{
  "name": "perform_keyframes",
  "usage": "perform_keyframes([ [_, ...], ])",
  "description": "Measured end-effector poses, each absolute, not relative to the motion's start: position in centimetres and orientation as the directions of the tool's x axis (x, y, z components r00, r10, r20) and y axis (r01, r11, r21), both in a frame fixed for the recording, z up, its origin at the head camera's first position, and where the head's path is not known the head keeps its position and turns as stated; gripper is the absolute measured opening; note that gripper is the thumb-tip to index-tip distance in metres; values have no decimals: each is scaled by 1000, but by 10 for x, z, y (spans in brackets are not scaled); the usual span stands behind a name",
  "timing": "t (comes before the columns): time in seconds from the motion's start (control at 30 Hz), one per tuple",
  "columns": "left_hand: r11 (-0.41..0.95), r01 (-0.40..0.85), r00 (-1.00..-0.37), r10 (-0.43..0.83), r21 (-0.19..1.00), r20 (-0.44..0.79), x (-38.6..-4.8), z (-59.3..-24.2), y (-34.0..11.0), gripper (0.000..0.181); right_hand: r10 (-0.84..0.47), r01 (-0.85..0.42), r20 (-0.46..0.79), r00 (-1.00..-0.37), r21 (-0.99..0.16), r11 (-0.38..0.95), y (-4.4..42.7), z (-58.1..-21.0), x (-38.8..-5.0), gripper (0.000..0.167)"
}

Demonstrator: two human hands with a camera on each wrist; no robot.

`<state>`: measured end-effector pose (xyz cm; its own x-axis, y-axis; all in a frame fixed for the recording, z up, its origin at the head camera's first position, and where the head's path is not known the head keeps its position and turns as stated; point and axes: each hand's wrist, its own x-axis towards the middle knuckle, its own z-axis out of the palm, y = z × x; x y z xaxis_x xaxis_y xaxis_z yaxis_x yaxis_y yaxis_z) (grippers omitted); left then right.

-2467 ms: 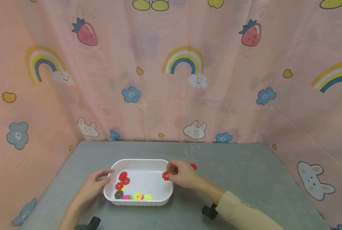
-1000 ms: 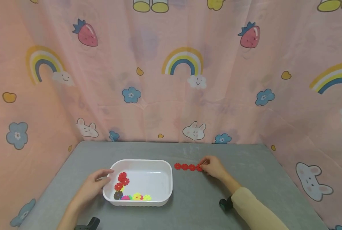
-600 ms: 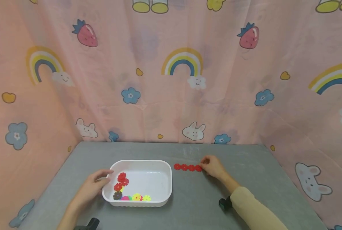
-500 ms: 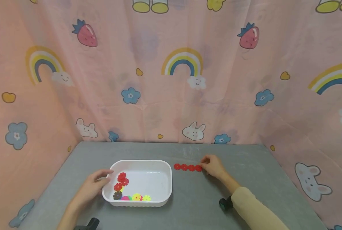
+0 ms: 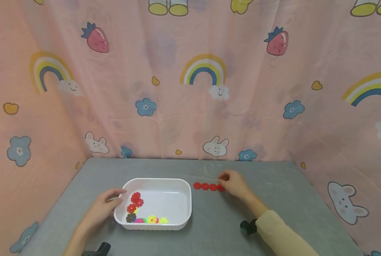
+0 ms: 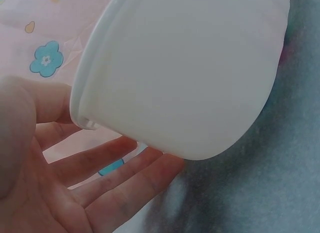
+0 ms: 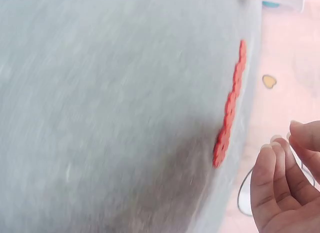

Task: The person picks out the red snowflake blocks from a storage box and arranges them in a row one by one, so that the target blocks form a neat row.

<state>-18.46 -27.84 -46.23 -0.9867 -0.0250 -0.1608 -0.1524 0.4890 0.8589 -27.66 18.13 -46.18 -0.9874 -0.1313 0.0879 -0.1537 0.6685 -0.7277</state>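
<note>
A white plastic tray [image 5: 160, 201] stands on the grey table. My left hand [image 5: 102, 206] rests against its left end, and in the left wrist view relaxed fingers [image 6: 135, 185] touch the tray's outer wall. Red, yellow, pink and dark snowflake discs [image 5: 136, 202] lie along the tray's left and near sides. Right of the tray, several red snowflake discs [image 5: 205, 186] form a straight row. My right hand [image 5: 235, 183] hovers just over the right end of the row, partly hiding the last disc. In the right wrist view its fingertips [image 7: 265, 158] hold nothing and are apart from the row.
A pink printed curtain [image 5: 177, 124] hangs behind the grey table [image 5: 257, 213] and at both sides. Dark wrist-worn devices [image 5: 248, 227] sit on both wrists.
My right hand carried a red disc from over the tray's right rim to the row's right end. It has since let go and lifted slightly leftward. The left hand stayed at the tray.
</note>
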Motion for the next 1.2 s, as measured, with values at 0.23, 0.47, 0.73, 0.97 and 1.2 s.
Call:
perform_keyframes([
  [0.23,498,-150,-987,-26,854,-158,-184,-464,-279,42,-152,-169,94,-984,-763,624,165,-464,-272,7],
  [0.47,485,-144,-988,-22,863,-153,-185,-466,-280,42,-169,-202,122,-978,-756,623,131,-452,-265,6],
  [0.73,472,-127,-991,-15,872,-137,-185,-467,-279,41,-250,-290,172,-953,-759,583,86,-432,-258,6],
  [0.97,470,-118,-992,-21,875,-123,-184,-466,-279,38,-334,-339,178,-926,-783,522,51,-425,-249,10],
  [1.2,467,-129,-991,-27,875,-131,-184,-465,-279,38,-380,-376,195,-904,-784,494,23,-418,-241,9],
])
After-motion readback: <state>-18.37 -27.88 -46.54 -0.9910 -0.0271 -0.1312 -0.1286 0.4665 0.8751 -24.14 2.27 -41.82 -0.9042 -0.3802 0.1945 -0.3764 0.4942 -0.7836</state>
